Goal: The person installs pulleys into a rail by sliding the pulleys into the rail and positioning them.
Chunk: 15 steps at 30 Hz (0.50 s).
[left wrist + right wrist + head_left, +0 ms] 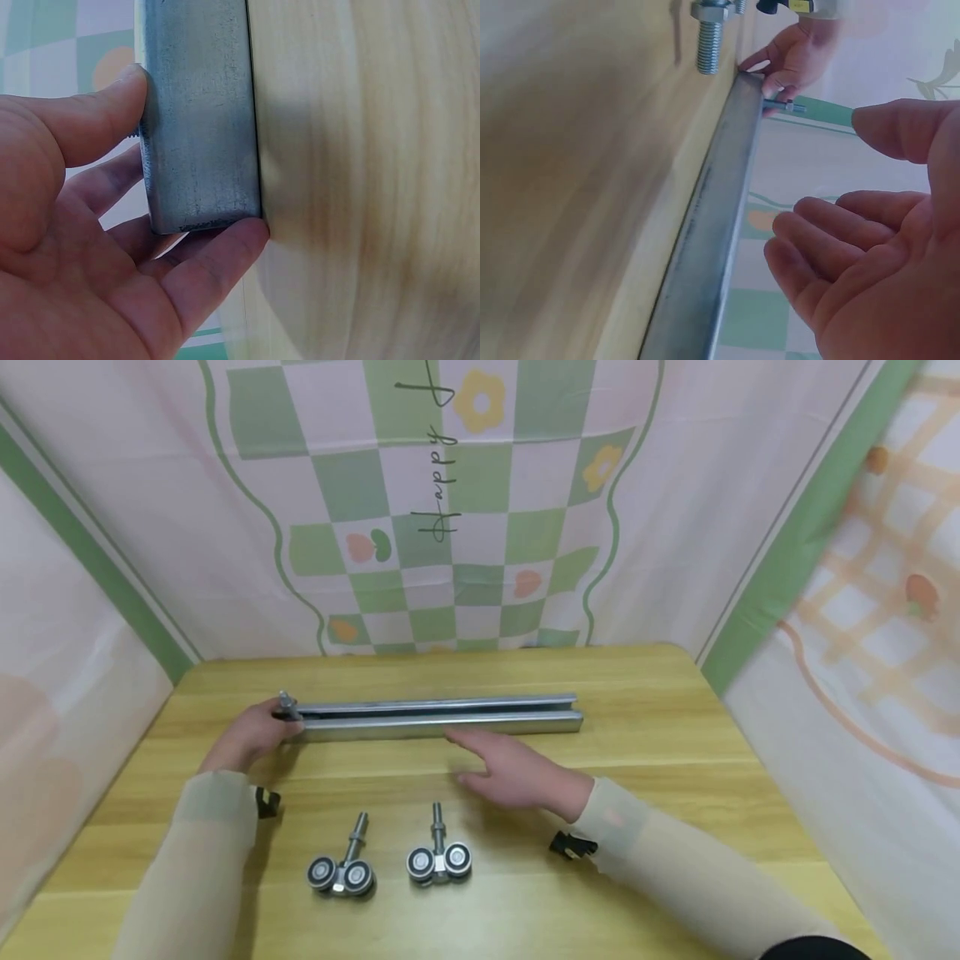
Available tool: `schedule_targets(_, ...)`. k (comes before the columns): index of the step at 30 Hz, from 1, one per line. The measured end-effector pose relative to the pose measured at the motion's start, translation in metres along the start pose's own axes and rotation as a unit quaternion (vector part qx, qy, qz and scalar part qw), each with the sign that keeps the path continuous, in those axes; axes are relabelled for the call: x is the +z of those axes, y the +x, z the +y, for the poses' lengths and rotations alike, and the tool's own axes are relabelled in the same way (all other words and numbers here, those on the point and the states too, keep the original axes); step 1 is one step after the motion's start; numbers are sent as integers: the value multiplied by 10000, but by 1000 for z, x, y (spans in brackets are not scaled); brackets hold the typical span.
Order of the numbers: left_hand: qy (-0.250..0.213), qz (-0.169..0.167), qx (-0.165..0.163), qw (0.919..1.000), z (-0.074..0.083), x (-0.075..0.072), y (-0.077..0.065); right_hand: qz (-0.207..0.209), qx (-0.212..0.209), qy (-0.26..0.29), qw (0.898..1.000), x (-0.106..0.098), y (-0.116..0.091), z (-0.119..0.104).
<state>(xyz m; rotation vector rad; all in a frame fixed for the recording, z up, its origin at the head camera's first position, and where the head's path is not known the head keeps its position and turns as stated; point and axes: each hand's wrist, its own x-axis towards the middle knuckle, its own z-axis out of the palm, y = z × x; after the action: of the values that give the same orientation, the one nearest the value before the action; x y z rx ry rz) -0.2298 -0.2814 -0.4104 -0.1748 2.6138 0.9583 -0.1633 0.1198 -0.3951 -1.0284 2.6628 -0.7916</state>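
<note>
A galvanized metal channel rail (442, 727) lies across the table, its slot facing up. My left hand (258, 731) grips its left end, thumb on the top edge and fingers around the end face (202, 225). A threaded bolt (286, 702) stands up out of the slot beside these fingers; what it is fixed to inside is hidden. My right hand (517, 770) is held with thumb and fingers spread, fingertips right at the rail's near side. Two roller trolleys (341, 868) (439, 860), each with wheels and a threaded bolt, lie nearer to me.
The wooden table (675, 860) has printed fabric walls (480, 527) at the back and both sides. Black wrist devices (267, 802) are strapped at both sleeves. A dark round shape (813, 948) shows at the lower right edge.
</note>
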Motion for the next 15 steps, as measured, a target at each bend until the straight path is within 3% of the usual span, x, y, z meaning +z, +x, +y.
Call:
schedule_targets(7,-25,-34,-8,10000,0,-1,-1,-282,272,803,9960,4,-10,9)
schedule_targets(12,-59,-51,-69,9999,1,-1,0,-386,638,1744,9819,7,-13,11)
schedule_targets(15,-45,-54,-106,9999,0,-1,1,-385,758,1991,9763,8,-13,13)
